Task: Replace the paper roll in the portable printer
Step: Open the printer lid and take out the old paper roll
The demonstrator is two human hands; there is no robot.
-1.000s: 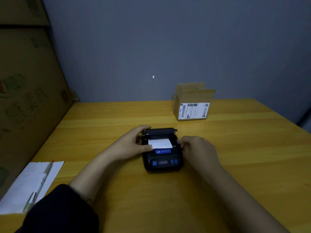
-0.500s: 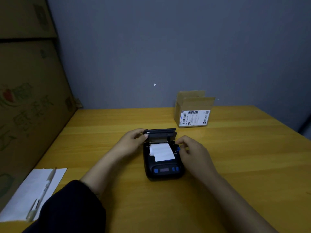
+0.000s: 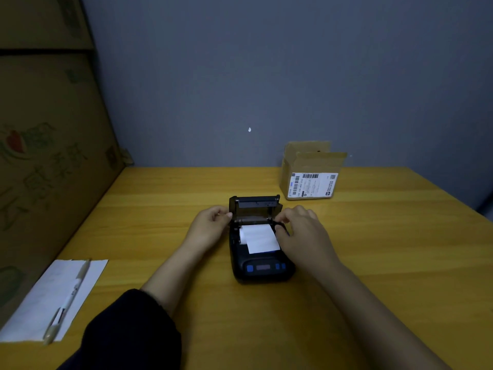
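Item: printer (image 3: pixel 260 252), frame centre on desk (image 3: pixel 373 249); lid (image 3: pixel 254 202) stood raised, paper roll (image 3: pixel 257 236) seated inside, tail over front; left hand (image 3: pixel 210 225) pinched lid's left edge; right hand (image 3: pixel 304 231) gripped printer's right rim. Step judged: closing. Next: lower lid, tail kept outside.

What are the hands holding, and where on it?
The open printer lid: left hand pinches its left edge, right hand grips its right end.

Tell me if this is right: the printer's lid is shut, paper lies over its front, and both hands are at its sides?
No: the head view shows the lid standing open. Paper does lie over the front of the printer, left hand and right hand at its sides.
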